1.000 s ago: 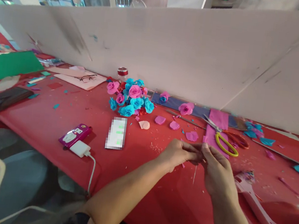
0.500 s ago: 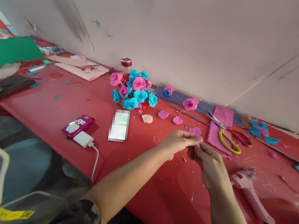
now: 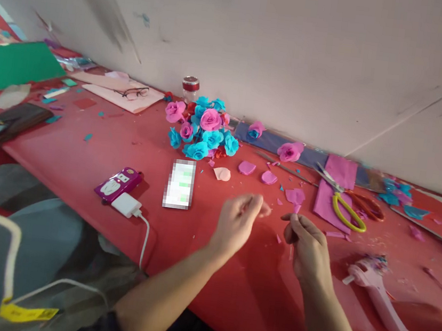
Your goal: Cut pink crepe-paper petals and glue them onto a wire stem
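My right hand (image 3: 310,246) pinches a small twisted bit of pink paper (image 3: 296,209), and a thin pale stem seems to hang below the fingers. My left hand (image 3: 238,224) is apart from it, its fingers loosely curled and slightly blurred, with nothing visible in them. Just beyond the hands lie a pink paper petal (image 3: 295,196), two more pink petals (image 3: 247,167) and a pale pink one (image 3: 222,174). A bunch of blue, pink and red paper roses (image 3: 209,132) stands further back on the red table (image 3: 245,297).
Scissors with yellow and orange handles (image 3: 350,213) rest on folded pink paper (image 3: 339,172). A pink glue gun (image 3: 384,301) lies at the right. To the left are a blurred-out phone (image 3: 179,184) and a purple device (image 3: 119,184) with a white plug and cable. Eyeglasses (image 3: 133,93) lie behind.
My left hand has come away from my right hand, moving left, and its fingers have loosened. The pink bit now shows above my right fingers. The view has tilted down slightly.
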`<action>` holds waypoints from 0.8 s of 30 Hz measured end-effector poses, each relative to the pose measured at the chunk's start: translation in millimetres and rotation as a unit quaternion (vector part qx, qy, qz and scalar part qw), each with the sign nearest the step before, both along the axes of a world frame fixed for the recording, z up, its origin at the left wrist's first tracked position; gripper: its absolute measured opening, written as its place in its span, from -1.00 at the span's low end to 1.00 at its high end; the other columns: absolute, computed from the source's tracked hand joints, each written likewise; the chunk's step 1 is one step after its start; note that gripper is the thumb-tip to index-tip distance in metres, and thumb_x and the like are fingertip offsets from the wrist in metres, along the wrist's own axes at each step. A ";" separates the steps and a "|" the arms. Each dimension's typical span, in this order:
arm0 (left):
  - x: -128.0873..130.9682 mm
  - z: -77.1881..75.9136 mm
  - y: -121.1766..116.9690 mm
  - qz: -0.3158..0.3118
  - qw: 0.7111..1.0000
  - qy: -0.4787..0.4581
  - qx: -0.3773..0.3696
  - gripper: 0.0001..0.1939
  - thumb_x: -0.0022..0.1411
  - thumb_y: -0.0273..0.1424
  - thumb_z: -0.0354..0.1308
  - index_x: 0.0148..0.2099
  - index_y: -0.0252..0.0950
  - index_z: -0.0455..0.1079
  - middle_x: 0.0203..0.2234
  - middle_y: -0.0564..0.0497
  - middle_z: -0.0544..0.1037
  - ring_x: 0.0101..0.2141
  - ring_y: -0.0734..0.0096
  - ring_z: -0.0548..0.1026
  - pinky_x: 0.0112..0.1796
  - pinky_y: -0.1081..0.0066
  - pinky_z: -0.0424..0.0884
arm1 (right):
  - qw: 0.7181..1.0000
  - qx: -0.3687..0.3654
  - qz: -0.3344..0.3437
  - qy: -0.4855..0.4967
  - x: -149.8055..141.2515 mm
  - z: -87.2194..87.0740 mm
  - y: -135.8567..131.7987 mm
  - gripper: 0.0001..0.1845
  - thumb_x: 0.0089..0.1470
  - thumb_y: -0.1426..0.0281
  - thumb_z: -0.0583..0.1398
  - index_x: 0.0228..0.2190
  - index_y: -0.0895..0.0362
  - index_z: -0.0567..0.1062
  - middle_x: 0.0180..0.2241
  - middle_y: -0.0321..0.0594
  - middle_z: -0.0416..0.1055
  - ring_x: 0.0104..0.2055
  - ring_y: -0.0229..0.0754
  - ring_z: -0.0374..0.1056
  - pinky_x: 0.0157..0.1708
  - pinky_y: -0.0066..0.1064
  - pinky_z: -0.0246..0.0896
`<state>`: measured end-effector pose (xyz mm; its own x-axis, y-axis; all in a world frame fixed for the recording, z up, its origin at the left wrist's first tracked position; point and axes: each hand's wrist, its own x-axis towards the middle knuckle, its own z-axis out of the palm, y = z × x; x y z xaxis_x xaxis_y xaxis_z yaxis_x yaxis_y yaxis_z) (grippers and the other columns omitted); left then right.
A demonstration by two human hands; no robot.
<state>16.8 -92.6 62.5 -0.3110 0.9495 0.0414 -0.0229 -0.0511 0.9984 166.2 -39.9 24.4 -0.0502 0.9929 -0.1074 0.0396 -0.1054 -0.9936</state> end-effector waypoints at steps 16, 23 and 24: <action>-96.1 -55.0 -93.8 0.159 0.745 0.635 -0.132 -0.54 0.26 -0.22 0.03 0.16 -0.27 0.29 0.21 -0.21 0.28 0.26 -0.15 -0.01 0.13 -0.15 -0.23 | 0.985 0.103 -0.118 -0.067 6.8 -2.8 4.6 -0.71 0.11 0.17 0.17 -0.42 0.14 0.51 -0.67 -0.39 0.20 -0.58 -0.33 0.08 -0.50 -0.42 -0.06; -92.9 -60.5 -88.9 0.142 0.728 0.658 -0.128 -0.52 0.30 -0.15 -0.05 0.17 -0.28 0.24 0.15 -0.22 0.36 0.26 -0.10 0.01 0.10 -0.17 -0.21 | 0.988 0.120 -0.095 -0.035 2.0 1.1 -1.6 -0.69 0.09 0.16 0.17 -0.43 0.15 0.50 -0.68 -0.39 0.21 -0.58 -0.32 0.08 -0.50 -0.43 -0.04; -93.5 -60.5 -89.0 0.143 0.726 0.660 -0.129 -0.52 0.30 -0.15 -0.05 0.17 -0.28 0.24 0.13 -0.22 0.39 0.25 -0.09 0.02 0.10 -0.17 -0.20 | 0.988 0.120 -0.088 -0.030 1.7 1.3 -2.5 -0.69 0.09 0.16 0.17 -0.43 0.15 0.50 -0.68 -0.39 0.21 -0.58 -0.33 0.09 -0.50 -0.43 -0.04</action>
<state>-76.6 -181.6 2.0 -0.3477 0.8833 0.3144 0.9376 0.3272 0.1177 167.9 -42.4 25.7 0.1252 0.9828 0.1355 0.1009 0.1232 -0.9872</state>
